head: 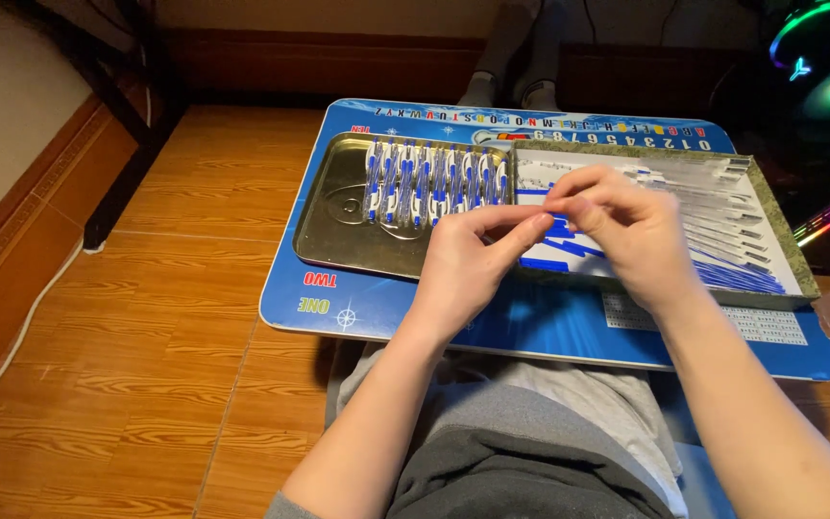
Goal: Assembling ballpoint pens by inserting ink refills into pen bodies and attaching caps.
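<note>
Hands [549, 226] meet fingertip to fingertip — over the lined box [770, 207], beside the metal tray [333, 226].

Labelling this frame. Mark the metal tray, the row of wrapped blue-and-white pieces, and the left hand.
metal tray [330, 226], head view, bare bottom at its left.
row of wrapped blue-and-white pieces [434, 181], head view, middle of row.
left hand [468, 261], head view, back of hand.

Warm, dim room light falls from above; the shiny rectangular metal tin lid [338, 216] glares softly, and coloured glowing rings [823, 58] bloom at two o'clock.
</note>
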